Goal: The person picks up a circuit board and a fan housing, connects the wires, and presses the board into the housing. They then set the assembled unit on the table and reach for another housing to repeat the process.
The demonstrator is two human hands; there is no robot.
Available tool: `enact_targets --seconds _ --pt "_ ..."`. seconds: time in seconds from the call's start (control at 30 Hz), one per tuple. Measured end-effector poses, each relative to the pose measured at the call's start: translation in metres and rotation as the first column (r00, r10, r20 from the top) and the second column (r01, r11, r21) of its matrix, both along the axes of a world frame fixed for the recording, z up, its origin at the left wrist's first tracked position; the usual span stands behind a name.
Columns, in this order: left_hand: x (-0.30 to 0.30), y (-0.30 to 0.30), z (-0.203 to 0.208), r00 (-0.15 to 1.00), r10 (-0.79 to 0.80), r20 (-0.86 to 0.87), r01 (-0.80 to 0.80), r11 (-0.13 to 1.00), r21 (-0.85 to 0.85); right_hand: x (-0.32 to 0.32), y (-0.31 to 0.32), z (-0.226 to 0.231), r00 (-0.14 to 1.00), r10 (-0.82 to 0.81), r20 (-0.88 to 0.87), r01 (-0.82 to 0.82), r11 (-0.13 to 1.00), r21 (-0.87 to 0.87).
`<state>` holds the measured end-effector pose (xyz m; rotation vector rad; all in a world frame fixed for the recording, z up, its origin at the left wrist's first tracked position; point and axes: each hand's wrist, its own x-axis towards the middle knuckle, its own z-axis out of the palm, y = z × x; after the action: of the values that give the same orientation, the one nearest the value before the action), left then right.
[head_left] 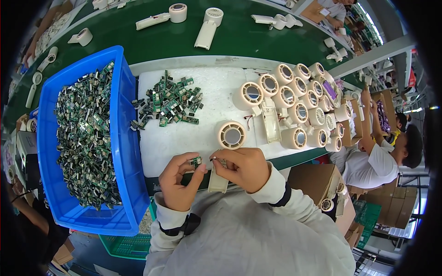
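My left hand (180, 180) pinches a small green circuit board (195, 162) between thumb and fingers. Close beside it, my right hand (244, 169) is closed with thumb and forefinger on a tiny white connector (213, 159). Under my right hand lies a cream handheld-fan housing: its round fan head (231, 135) shows beyond the fingers and its handle (218, 181) below them. The middle of this housing is hidden by my hand. A loose pile of circuit boards (170, 101) lies on the white foam mat (161, 146) beyond my left hand.
At the left stands a blue bin (126, 138) full of circuit boards. Several cream fan housings (300, 112) crowd the mat's right side. Behind runs a green conveyor (124, 27) carrying more fan parts. A cardboard box (313, 181) and a co-worker in white (370, 168) are at right.
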<state>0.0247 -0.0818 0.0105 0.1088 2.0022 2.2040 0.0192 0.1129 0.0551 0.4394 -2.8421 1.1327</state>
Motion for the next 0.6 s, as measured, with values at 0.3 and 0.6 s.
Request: enact_targets --seconds 0.3,0.6 --pt "-0.007 0.014 0.000 0.999 0.014 0.037 -0.016 0.998 0.055 -0.007 0.007 0.000 0.997 0.054 0.049 -0.051 0.997 -0.054" --pt "0.002 0.015 -0.006 0.973 0.063 -0.222 -0.114 0.968 -0.224 -0.006 0.006 0.000 0.998 0.066 0.022 -0.065 0.997 -0.035"
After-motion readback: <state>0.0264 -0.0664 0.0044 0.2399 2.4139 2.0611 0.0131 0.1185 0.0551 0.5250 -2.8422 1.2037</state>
